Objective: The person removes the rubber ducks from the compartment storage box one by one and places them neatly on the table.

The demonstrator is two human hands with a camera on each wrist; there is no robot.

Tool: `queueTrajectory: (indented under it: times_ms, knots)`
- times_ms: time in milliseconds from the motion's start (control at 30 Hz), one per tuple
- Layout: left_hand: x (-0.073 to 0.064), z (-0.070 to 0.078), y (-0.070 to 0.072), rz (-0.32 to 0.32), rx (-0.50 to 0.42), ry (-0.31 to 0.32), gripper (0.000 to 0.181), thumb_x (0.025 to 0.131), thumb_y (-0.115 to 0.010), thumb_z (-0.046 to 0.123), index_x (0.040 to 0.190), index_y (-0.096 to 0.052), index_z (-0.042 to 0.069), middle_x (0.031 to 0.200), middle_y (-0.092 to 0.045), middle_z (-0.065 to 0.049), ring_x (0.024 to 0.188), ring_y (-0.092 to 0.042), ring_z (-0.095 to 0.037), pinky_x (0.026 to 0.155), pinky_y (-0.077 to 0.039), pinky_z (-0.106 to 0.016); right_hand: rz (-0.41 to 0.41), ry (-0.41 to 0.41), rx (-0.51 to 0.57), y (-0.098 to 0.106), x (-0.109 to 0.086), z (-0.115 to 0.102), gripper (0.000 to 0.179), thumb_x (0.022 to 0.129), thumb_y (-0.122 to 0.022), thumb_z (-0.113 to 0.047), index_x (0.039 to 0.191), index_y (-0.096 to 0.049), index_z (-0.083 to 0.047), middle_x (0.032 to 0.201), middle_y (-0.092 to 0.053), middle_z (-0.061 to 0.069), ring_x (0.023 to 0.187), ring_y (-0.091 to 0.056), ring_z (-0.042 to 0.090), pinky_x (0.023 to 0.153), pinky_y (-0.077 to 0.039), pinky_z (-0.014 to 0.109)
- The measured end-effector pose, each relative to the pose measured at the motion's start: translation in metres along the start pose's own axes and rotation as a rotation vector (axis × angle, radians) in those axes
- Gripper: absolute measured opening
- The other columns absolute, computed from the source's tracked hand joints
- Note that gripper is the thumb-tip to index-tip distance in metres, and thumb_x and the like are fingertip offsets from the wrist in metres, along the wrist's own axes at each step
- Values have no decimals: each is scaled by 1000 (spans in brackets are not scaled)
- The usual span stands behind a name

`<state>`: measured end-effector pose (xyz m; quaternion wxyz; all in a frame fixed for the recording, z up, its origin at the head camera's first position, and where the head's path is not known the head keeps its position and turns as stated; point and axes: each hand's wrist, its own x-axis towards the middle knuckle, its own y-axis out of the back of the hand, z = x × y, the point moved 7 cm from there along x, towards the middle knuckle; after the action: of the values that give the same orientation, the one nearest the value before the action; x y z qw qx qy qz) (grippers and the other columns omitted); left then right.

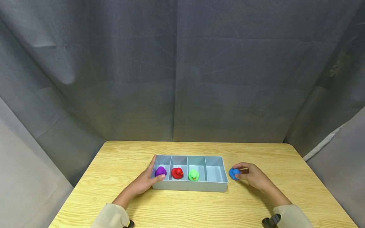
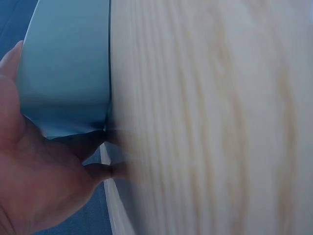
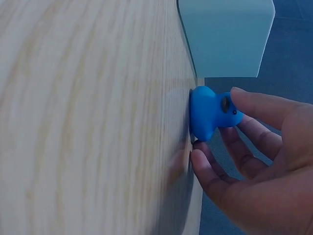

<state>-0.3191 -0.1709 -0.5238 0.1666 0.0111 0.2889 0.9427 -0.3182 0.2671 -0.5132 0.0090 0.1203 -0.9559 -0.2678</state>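
R grip (image 1: 254,178) pinches blue duck (image 3: 203,113) by its head, duck on desk (image 1: 199,209) just R of tray (image 1: 196,186); L grip (image 1: 144,182) holds tray's L end, thumb apart from fingers; in tray, L to R: purple toy (image 1: 161,171), red duck (image 1: 177,173), green duck (image 1: 194,174), 1 per compt.

The blue duck (image 3: 201,113), purple toy (image 1: 161,171), red duck (image 1: 176,173) and green, orange-billed duck (image 1: 194,174) look vivid; the tray (image 1: 196,186) is pale grey-blue, the tabletop (image 1: 182,209) yellowish with streaky wood grain, the curtain (image 1: 228,79) dark grey, the sleeves (image 1: 111,217) beige.
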Motion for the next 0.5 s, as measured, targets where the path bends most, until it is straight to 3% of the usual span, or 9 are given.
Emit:
queueTrajectory:
  times_ms: [500]
  knots:
    - [-2, 2, 0, 4, 11, 1, 102, 98, -67, 51, 167, 5, 30, 171, -6, -21, 155, -12, -47, 121, -14, -69, 44, 10, -41, 7, 0, -12, 39, 98, -71, -11, 131, -62, 6, 133, -62, 26, 119, -61, 42, 91, -56, 40]
